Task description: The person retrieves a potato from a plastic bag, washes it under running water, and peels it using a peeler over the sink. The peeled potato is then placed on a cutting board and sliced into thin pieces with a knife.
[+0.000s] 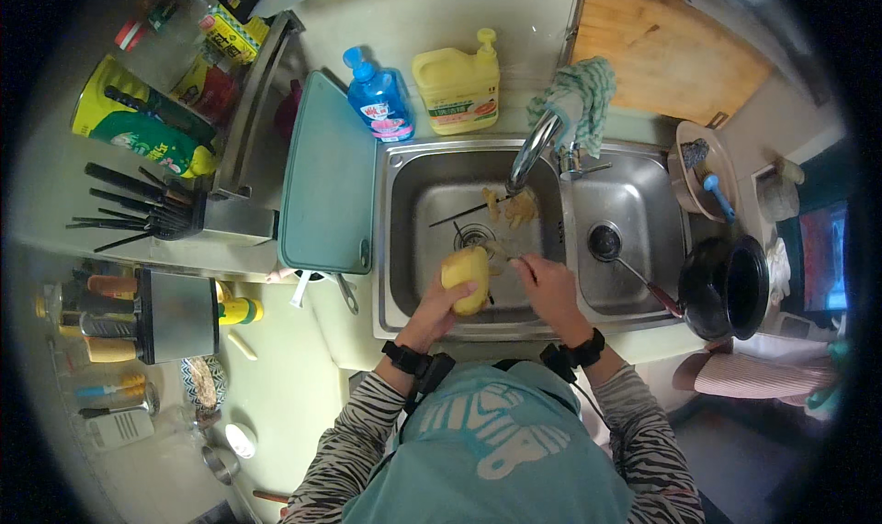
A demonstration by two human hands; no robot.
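My left hand [439, 305] grips a yellow, mostly peeled potato [466, 276] above the left basin of a stainless-steel sink [420, 179]. Just right of it, my right hand [548, 286] closes around a small tool [501, 250], perhaps a peeler; blur and my fingers hide most of it. Brown peelings [520, 209] lie on the basin floor beyond my hands. A dark thin stick [458, 215] rests beside them. The drain strainer [475, 236] shows partly behind the potato.
A chrome faucet [537, 148] with a green striped cloth [586, 100] overhangs the basin. A ladle [641, 276] lies in the right basin beside a black pot [723, 288]. Soap bottles [381, 100] stand behind; a green cutting board [329, 179] stands left.
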